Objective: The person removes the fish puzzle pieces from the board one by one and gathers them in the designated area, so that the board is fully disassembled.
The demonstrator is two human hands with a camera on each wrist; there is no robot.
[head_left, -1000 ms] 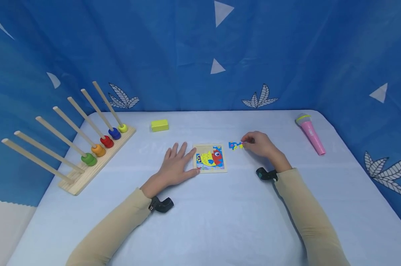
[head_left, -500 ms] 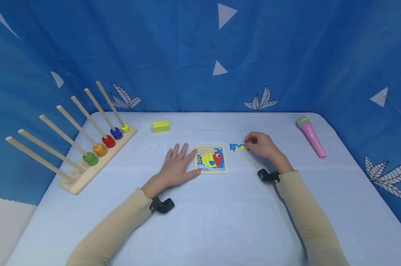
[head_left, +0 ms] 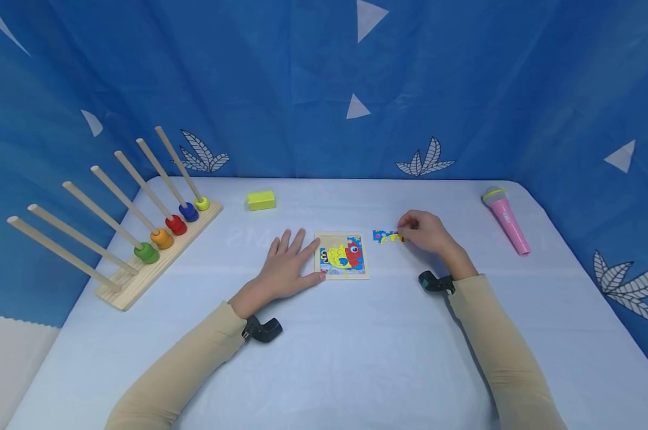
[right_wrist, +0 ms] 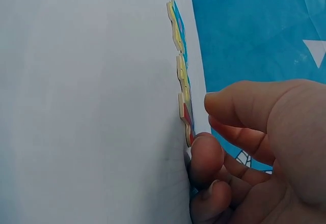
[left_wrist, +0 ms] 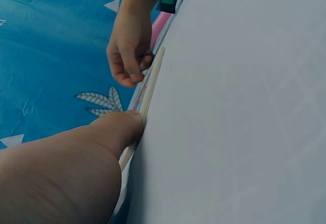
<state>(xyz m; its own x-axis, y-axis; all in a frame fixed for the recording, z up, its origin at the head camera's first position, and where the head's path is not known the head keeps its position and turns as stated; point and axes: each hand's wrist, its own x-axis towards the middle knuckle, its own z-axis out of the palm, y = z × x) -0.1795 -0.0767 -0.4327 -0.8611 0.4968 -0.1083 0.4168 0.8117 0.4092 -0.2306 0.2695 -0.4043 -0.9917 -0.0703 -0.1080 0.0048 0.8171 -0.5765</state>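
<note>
A small wooden puzzle tray (head_left: 341, 237) lies mid-table, with a yellow and red fish picture in its lower part and bare wood along its top. My left hand (head_left: 285, 272) lies flat with fingers spread, thumb and index finger touching the tray's left side. The left wrist view shows that thumb against the tray's edge (left_wrist: 155, 66). Right of the tray is a short row of puzzle pieces (head_left: 386, 237). At the row's right end is my right hand (head_left: 424, 232). In the right wrist view a fingertip (right_wrist: 206, 158) touches the end piece (right_wrist: 186, 119), while the thumb stands apart.
At the left stands a wooden peg rack (head_left: 165, 254) with tall rods and coloured beads. A yellow block (head_left: 261, 200) lies near the back edge. A pink toy microphone (head_left: 507, 220) lies at the right. Blue patterned cloth (head_left: 302, 89) hangs behind the white table.
My right hand has shifted slightly right, and more of the row's end piece shows. The left hand stays at the tray. The whole head view has shifted slightly.
</note>
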